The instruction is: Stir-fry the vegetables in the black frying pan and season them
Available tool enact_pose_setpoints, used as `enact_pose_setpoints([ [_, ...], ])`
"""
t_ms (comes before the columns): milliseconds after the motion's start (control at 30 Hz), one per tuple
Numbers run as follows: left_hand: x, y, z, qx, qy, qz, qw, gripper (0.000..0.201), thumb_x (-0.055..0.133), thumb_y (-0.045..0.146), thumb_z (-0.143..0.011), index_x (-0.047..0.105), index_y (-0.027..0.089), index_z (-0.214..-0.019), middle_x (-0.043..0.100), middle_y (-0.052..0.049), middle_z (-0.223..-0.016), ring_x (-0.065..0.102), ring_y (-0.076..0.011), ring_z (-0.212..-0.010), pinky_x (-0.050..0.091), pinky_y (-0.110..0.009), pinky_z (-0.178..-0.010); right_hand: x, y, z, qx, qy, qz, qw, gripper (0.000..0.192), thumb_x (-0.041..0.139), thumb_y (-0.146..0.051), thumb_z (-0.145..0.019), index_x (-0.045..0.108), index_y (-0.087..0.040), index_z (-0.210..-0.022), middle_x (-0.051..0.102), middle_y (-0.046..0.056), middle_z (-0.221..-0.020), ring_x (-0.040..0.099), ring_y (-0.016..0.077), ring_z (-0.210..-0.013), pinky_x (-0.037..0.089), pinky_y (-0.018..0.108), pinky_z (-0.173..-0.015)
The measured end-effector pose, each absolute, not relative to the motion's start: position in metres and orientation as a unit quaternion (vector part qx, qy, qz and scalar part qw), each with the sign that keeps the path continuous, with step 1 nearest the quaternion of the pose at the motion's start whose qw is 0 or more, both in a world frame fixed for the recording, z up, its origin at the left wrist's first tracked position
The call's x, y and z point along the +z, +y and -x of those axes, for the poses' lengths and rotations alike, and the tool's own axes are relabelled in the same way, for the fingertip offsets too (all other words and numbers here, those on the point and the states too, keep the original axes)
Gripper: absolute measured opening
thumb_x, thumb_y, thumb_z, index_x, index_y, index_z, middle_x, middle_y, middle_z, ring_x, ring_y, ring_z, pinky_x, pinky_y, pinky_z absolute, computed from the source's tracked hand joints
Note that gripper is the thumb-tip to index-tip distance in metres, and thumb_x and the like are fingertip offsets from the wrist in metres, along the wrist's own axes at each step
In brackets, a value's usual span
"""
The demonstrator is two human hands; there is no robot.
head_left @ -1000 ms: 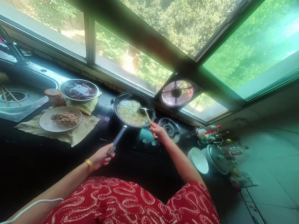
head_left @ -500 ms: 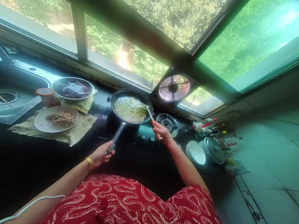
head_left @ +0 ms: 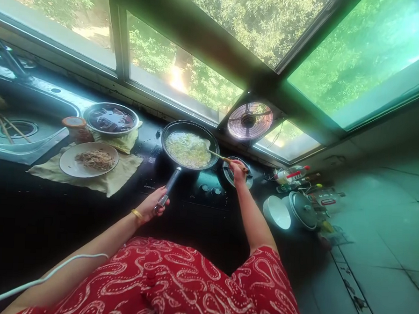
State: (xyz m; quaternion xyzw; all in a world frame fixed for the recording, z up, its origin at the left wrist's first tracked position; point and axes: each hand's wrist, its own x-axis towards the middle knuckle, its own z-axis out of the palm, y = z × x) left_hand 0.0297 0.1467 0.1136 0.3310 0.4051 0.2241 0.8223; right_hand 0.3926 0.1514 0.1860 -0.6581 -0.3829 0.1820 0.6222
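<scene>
Swinging out right, the right hand (head_left: 238,170) now grips the spatula (head_left: 215,153) low across the pan (head_left: 190,149) rim; left hand (head_left: 156,205) is wrapped around the handle (head_left: 170,188). Food, possibly egg, sits on the stove; a hard push could slop it over.

The frying pan (head_left: 189,150) sits on the stove (head_left: 194,186) at the middle of the counter (head_left: 34,213), below the window. To its left a plate (head_left: 89,159) lies on a cloth (head_left: 104,182), a bowl (head_left: 111,119) behind it, the sink (head_left: 17,128) farther left. A fan (head_left: 250,121) stands behind the pan to its right.
</scene>
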Motion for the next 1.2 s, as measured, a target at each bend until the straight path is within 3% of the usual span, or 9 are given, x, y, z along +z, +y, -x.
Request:
enact_pose_setpoints([
  [200, 0.114, 0.150, -0.027, 0.202, 0.415, -0.347, 0.817, 0.043, 0.045, 0.041, -0.098, 0.040, 0.024, -0.136, 0.060, -0.001, -0.073, 0.049, -0.0108, -0.043, 0.041, -0.019, -0.039, 0.180, 0.128, -0.372, 0.285, -0.267, 0.621, 0.680, 0.019, 0.074, -0.023, -0.061, 0.061, -0.020, -0.075, 0.072, 0.001, -0.076, 0.072, 0.0182, -0.070, 0.062, 0.033, -0.072],
  [367, 0.110, 0.159, 0.002, 0.208, 0.422, -0.315, 0.824, 0.048, 0.044, 0.035, -0.098, 0.039, 0.019, -0.143, 0.064, -0.007, -0.082, 0.062, -0.0149, -0.056, 0.052, -0.024, -0.052, 0.192, 0.121, -0.337, 0.252, -0.339, 0.584, 0.693, 0.018, 0.078, -0.026, -0.066, 0.063, -0.021, -0.074, 0.076, 0.003, -0.094, 0.073, 0.0217, -0.097, 0.057, 0.039, -0.095],
  [533, 0.082, 0.165, 0.070, 0.273, 0.521, -0.270, 0.762, 0.045, 0.049, 0.026, -0.095, 0.046, 0.016, -0.139, 0.065, -0.007, -0.086, 0.059, -0.0114, -0.052, 0.052, -0.022, -0.051, 0.245, 0.094, -0.329, 0.135, -0.568, 0.554, 0.593, 0.010, 0.076, -0.030, -0.077, 0.071, -0.023, -0.082, 0.075, 0.006, -0.113, 0.069, 0.0244, -0.112, 0.052, 0.042, -0.105],
  [733, 0.047, 0.151, 0.159, 0.314, 0.636, -0.228, 0.667, 0.036, 0.048, 0.019, -0.096, 0.050, 0.017, -0.132, 0.065, -0.003, -0.078, 0.056, -0.0098, -0.050, 0.050, -0.019, -0.049, 0.285, 0.057, -0.319, 0.160, -0.661, 0.571, 0.460, 0.012, 0.078, -0.033, -0.078, 0.074, -0.022, -0.079, 0.074, 0.007, -0.118, 0.071, 0.0267, -0.108, 0.056, 0.041, -0.099],
  [933, 0.034, 0.133, 0.204, 0.305, 0.695, -0.175, 0.627, 0.015, 0.050, 0.025, -0.097, 0.055, 0.021, -0.111, 0.064, 0.002, -0.069, 0.054, -0.0095, -0.050, 0.049, -0.018, -0.051, 0.262, 0.066, -0.306, 0.188, -0.685, 0.586, 0.390, 0.006, 0.079, -0.026, -0.073, 0.074, -0.023, -0.071, 0.076, 0.007, -0.109, 0.072, 0.0302, -0.106, 0.057, 0.045, -0.097],
  [1200, 0.003, 0.124, 0.230, 0.294, 0.713, -0.189, 0.608, 0.009, 0.053, 0.027, -0.095, 0.051, 0.023, -0.102, 0.064, 0.000, -0.066, 0.057, -0.0115, -0.053, 0.050, -0.019, -0.054, 0.218, 0.104, -0.314, 0.094, -0.663, 0.627, 0.398, 0.008, 0.068, -0.017, -0.072, 0.072, -0.024, -0.071, 0.075, 0.006, -0.114, 0.070, 0.0280, -0.110, 0.054, 0.040, -0.098],
])
